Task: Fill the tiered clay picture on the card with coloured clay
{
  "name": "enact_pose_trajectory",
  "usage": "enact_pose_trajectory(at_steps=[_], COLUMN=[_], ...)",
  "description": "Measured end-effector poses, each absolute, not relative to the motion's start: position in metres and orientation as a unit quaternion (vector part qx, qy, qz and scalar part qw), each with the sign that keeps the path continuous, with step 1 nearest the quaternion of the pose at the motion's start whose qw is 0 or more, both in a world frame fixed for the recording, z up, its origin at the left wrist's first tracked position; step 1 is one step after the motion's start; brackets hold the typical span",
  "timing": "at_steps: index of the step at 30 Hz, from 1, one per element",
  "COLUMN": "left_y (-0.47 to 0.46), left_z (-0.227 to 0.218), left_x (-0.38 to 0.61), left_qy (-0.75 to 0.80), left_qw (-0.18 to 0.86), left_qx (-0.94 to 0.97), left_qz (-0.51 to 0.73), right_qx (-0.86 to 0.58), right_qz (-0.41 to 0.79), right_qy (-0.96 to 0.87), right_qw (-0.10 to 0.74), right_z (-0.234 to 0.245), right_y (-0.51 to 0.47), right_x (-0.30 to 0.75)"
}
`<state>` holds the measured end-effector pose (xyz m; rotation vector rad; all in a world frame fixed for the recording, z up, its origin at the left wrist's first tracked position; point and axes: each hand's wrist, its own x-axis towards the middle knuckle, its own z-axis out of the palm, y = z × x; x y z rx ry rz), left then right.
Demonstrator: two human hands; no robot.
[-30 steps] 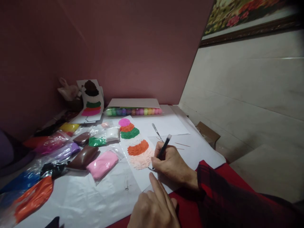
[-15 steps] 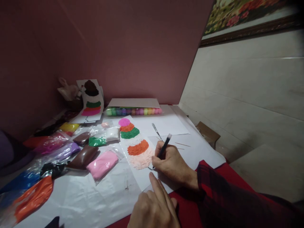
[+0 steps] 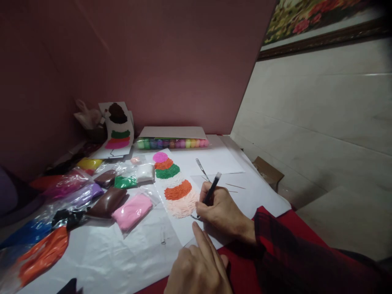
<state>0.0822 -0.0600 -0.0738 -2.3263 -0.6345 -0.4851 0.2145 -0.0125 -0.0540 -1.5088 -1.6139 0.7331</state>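
Observation:
My right hand point(image 3: 225, 210) is closed round a dark pen point(image 3: 212, 188) with a clear end, its tip low near the paper. Under it lies a white sheet point(image 3: 180, 229) bearing a stack of textured clay bands point(image 3: 178, 190) in pink, orange, green, white and pale peach. A short dark line point(image 3: 195, 217) runs below the peach band, beside the pen tip, which my fingers partly hide. My left hand point(image 3: 199, 265) rests at the sheet's near edge, with its index finger stretched toward that line and the other fingers partly bent.
Bags of coloured clay, among them a pink bag point(image 3: 133, 212) and an orange bag point(image 3: 44, 255), crowd the left side. A packet of coloured clay pots point(image 3: 173, 143) lies at the back. A metal-ended tool point(image 3: 201, 168) and thin sticks point(image 3: 235, 186) lie beyond my right hand. Another decorated sheet point(image 3: 118, 130) leans back left.
Almost nothing differs. Both hands and the pen keep nearly the same place on the sheet.

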Motion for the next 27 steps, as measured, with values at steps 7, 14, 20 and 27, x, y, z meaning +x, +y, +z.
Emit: enact_pose_trajectory(at_steps=[7, 14, 20, 27], left_y=[-0.0601, -0.0600, -0.0598, -0.0601], left_z=[-0.0739, -0.0731, -0.0725, -0.0708], left_x=[0.0823, 0.0824, 0.0822, 0.0826], left_qy=[-0.240, -0.239, -0.239, -0.235], left_qw=[0.326, 0.328, 0.335, 0.328], left_qx=[-0.895, -0.894, -0.892, -0.896], left_qz=[-0.186, -0.189, -0.185, -0.187], right_qx=[-0.594, -0.604, -0.600, -0.600], right_qz=[0.285, 0.286, 0.271, 0.284], right_qy=[-0.637, -0.624, -0.632, -0.627], right_qw=[0.400, 0.405, 0.407, 0.407], right_z=[-0.0534, -0.0520, -0.0525, -0.0526], right_y=[-0.0130, -0.0128, -0.0123, -0.0120], right_x=[0.2144, 0.2125, 0.2134, 0.2135])
